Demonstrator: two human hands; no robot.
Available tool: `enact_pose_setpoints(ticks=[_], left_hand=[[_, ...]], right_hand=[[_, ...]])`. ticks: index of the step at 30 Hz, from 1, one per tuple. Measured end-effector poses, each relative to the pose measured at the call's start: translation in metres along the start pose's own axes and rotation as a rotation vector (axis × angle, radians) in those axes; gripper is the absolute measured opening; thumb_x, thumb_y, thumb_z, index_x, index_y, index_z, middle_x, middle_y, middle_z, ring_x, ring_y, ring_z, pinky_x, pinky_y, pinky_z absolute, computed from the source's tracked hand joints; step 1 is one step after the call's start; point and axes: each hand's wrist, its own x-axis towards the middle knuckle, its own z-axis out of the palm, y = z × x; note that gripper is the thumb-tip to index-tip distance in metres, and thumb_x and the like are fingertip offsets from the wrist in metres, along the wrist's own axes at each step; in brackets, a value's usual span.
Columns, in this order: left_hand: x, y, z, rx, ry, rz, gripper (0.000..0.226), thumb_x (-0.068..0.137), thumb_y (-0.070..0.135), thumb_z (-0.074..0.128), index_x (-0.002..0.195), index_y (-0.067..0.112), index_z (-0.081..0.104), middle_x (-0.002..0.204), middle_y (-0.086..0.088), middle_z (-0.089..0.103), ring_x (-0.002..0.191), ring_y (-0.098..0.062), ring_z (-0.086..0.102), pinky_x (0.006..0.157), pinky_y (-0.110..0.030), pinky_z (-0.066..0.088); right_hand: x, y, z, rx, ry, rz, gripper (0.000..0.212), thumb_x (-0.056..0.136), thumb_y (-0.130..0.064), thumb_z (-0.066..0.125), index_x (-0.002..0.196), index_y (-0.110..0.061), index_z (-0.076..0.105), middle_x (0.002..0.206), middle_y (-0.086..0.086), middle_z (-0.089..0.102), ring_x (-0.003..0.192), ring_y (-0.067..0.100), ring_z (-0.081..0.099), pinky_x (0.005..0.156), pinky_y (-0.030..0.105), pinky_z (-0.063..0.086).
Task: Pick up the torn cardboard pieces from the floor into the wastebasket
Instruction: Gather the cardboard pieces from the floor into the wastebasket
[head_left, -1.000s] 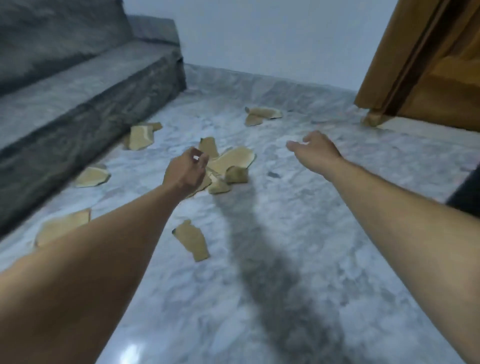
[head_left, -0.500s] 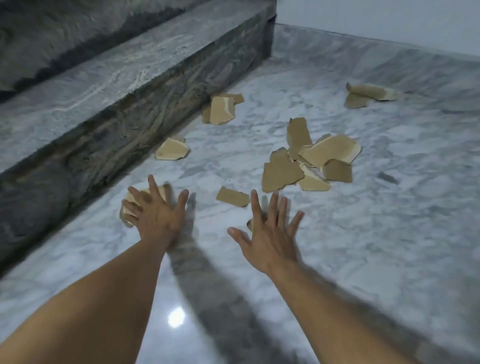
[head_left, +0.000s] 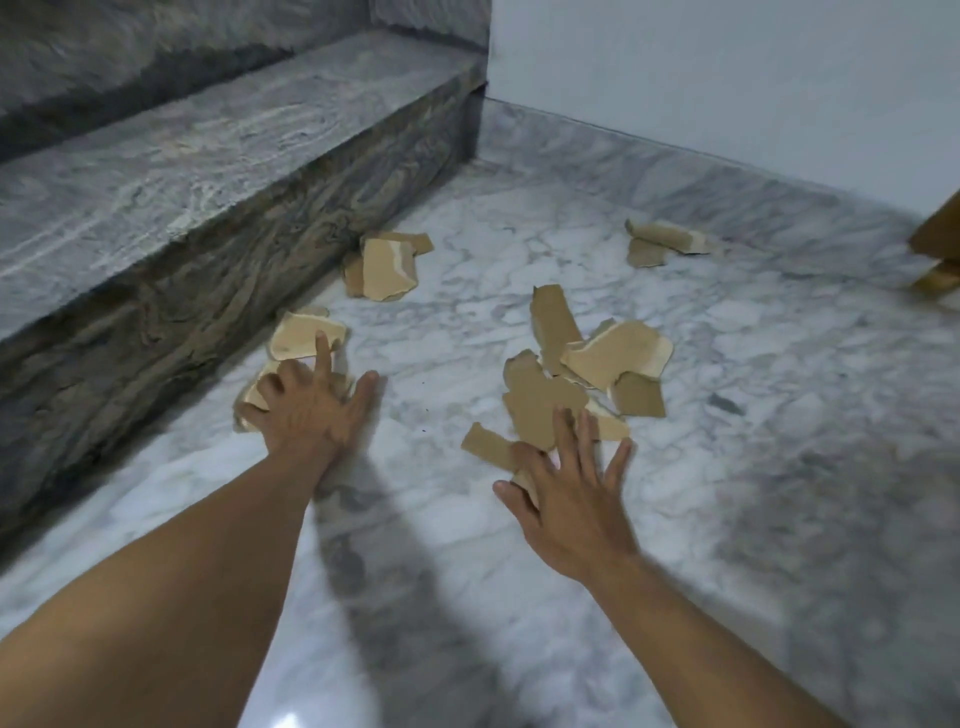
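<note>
Early stage: your left hand (head_left: 306, 410) and right hand (head_left: 571, 499), both spread, press cardboard pieces (head_left: 613, 353) on the floor (head_left: 779, 467); no wastebasket visible, all scraps remain

We see both hands spread flat, palms down, over torn cardboard on the marble floor (head_left: 779, 415). Left hand (head_left: 311, 410) lies on 2 overlapping pale pieces (head_left: 304, 338) beside the dark stone step (head_left: 260, 208). Right hand (head_left: 566, 499) covers a brown piece (head_left: 488, 444) at the near edge of the central pile (head_left: 587, 364). 2 further clusters: by the step (head_left: 387, 265), near the wall (head_left: 660, 241).
</note>
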Motion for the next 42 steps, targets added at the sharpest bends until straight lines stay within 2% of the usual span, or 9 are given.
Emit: enact_pose_setpoints(ticks=[5,12,16,19,23,25,29,36,42], left_hand=[[0.014,0.023,0.006,-0.187,0.149,-0.080,0.060,0.092,0.072,0.035,0.129,0.029,0.057,0.138,-0.017,0.037,0.130,-0.041,0.033,0.109,-0.060,0.022],[0.049,0.060,0.017,-0.381,0.442,0.073,0.066,0.088,0.053,0.063,0.127,0.003,0.043,0.136,-0.024,0.043,0.126,-0.041,0.038,0.103,-0.053,0.037],[0.087,0.075,0.021,-0.191,0.340,0.229,0.102,0.084,0.081,0.045,0.155,0.013,0.019,0.165,-0.020,0.012,0.153,-0.036,0.002,0.122,-0.054,-0.001],[0.122,0.086,0.018,-0.062,0.239,0.283,0.118,0.070,0.098,0.032,0.160,0.031,-0.002,0.168,-0.008,-0.017,0.151,-0.035,-0.024,0.116,-0.059,-0.017],[0.162,0.111,0.011,0.059,0.000,0.224,0.114,0.062,0.105,0.018,0.155,0.047,-0.016,0.167,0.004,-0.022,0.152,-0.043,-0.013,0.117,-0.067,-0.008],[0.172,0.121,0.014,0.124,-0.072,0.217,0.106,0.063,0.104,0.008,0.155,0.052,-0.008,0.169,0.007,-0.013,0.153,-0.043,-0.006,0.117,-0.069,-0.003],[0.159,0.138,0.024,0.047,0.009,0.265,0.089,0.076,0.095,0.007,0.154,0.052,0.017,0.169,0.006,0.008,0.152,-0.042,0.004,0.118,-0.067,0.000],[0.070,0.176,0.052,-0.053,0.166,0.418,0.049,0.103,0.058,0.019,0.135,0.043,0.052,0.158,0.003,0.039,0.145,-0.037,0.029,0.114,-0.062,0.021],[0.002,0.189,0.064,-0.240,0.262,0.392,0.036,0.095,0.045,0.050,0.125,0.025,0.056,0.134,-0.005,0.057,0.125,-0.032,0.047,0.106,-0.048,0.032]], right_hand=[[0.008,0.034,0.000,0.093,0.101,0.156,0.084,0.081,-0.088,0.029,0.139,-0.027,0.034,0.166,0.015,0.006,0.154,0.030,-0.010,0.113,0.075,-0.002],[0.059,0.055,-0.012,0.106,0.080,0.263,0.117,0.056,-0.106,0.023,0.154,-0.048,-0.006,0.165,0.014,-0.018,0.150,0.036,-0.024,0.110,0.077,-0.005],[0.101,0.072,-0.018,0.107,-0.071,0.205,0.115,0.055,-0.107,0.027,0.143,-0.058,-0.029,0.157,0.011,-0.040,0.142,0.035,-0.041,0.109,0.073,-0.017],[0.134,0.089,-0.020,0.093,-0.126,0.161,0.115,0.057,-0.106,0.027,0.147,-0.055,-0.025,0.166,0.010,-0.018,0.151,0.036,-0.020,0.114,0.068,-0.011],[0.168,0.103,-0.025,-0.091,0.040,0.074,0.118,0.055,-0.106,0.015,0.156,-0.044,0.012,0.140,0.009,0.034,0.126,0.033,0.032,0.105,0.051,0.024],[0.180,0.106,-0.022,-0.087,0.058,0.037,0.119,0.053,-0.106,0.018,0.151,-0.037,0.028,0.142,0.010,0.032,0.133,0.034,0.029,0.110,0.056,0.019],[0.194,0.111,-0.019,0.039,-0.126,0.031,0.125,0.053,-0.106,0.027,0.155,-0.035,0.010,0.168,-0.002,-0.011,0.154,0.031,-0.012,0.114,0.071,-0.008],[0.167,0.111,-0.029,0.012,-0.004,0.073,0.111,0.060,-0.101,0.032,0.152,-0.041,0.016,0.143,-0.002,0.036,0.130,0.029,0.029,0.106,0.055,0.025],[0.117,0.120,-0.031,0.095,-0.145,0.094,0.095,0.067,-0.090,0.048,0.147,-0.045,0.025,0.163,-0.002,0.006,0.151,0.029,-0.003,0.115,0.069,0.001]])
